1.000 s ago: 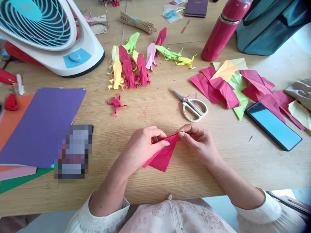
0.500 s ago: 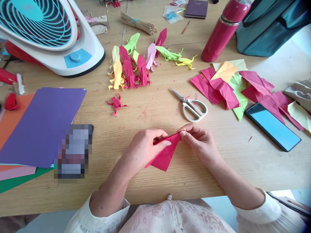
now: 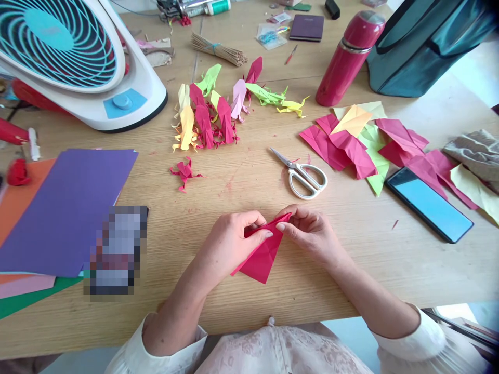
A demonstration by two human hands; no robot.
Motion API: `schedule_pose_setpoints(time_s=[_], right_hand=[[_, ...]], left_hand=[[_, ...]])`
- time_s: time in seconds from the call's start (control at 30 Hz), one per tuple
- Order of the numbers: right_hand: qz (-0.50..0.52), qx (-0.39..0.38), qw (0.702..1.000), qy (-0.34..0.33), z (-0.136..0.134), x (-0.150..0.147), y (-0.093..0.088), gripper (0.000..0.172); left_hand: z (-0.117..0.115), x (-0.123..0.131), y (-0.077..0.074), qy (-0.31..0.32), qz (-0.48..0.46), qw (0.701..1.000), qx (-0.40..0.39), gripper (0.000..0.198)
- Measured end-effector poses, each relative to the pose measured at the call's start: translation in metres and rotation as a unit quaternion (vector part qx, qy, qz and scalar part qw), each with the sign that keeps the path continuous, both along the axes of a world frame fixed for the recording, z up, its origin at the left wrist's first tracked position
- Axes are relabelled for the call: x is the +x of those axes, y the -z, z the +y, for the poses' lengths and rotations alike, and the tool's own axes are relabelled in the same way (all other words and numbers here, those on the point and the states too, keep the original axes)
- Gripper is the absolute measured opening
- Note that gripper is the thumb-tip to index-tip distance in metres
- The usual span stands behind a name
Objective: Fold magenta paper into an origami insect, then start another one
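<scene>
A folded sheet of crimson origami paper (image 3: pixel 263 259) is held between both hands just above the table's near side. My left hand (image 3: pixel 230 244) pinches its upper left edge, thumb in front and fingers behind. Close to the paper's pointed upper right corner, my right hand (image 3: pixel 312 234) grips it between thumb and fingers. Parts of the fingers behind the paper are hidden. Beyond the hands lie white-handled scissors (image 3: pixel 307 179), their blades pointing up and left. A small red folded paper figure (image 3: pixel 184 172) sits to the left of the scissors.
Folded paper figures (image 3: pixel 202 119) cluster farther back. A fan (image 3: pixel 132 98), coloured sheets (image 3: pixel 70 208) and a blurred-out phone (image 3: pixel 119 249) are on the left. On the right are creased papers (image 3: pixel 351 148), a phone (image 3: pixel 431 202), a red flask (image 3: pixel 343 67) and a teal bag (image 3: pixel 405 62).
My right thumb and fingers have shifted slightly left along the paper, so its pointed corner now shows past the thumb. The camera view has tilted a little; the other things stay in place.
</scene>
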State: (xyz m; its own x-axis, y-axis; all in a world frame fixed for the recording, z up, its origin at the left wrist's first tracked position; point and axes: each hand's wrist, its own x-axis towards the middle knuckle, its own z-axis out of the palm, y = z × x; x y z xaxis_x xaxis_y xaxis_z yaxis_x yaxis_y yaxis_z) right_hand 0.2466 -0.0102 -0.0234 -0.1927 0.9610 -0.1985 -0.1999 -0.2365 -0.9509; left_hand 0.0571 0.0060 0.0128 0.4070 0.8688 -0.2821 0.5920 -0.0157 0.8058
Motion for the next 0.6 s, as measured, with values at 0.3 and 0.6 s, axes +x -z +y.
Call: schedule_pose_setpoints(time_s=[0.3, 0.6], right_hand=[[-0.022, -0.003, 1.000, -0.008, 0.0000, 0.0012, 0.0014, 0.028], [-0.034, -0.007, 0.999, -0.003, 0.0008, 0.0021, -0.0039, 0.031]], left_hand=[[-0.0020, 0.0034, -0.0021, 0.000, 0.019, 0.999, 0.031, 0.015], [-0.0027, 0.0031, -0.0024, 0.007, 0.033, 0.999, 0.035, 0.016]])
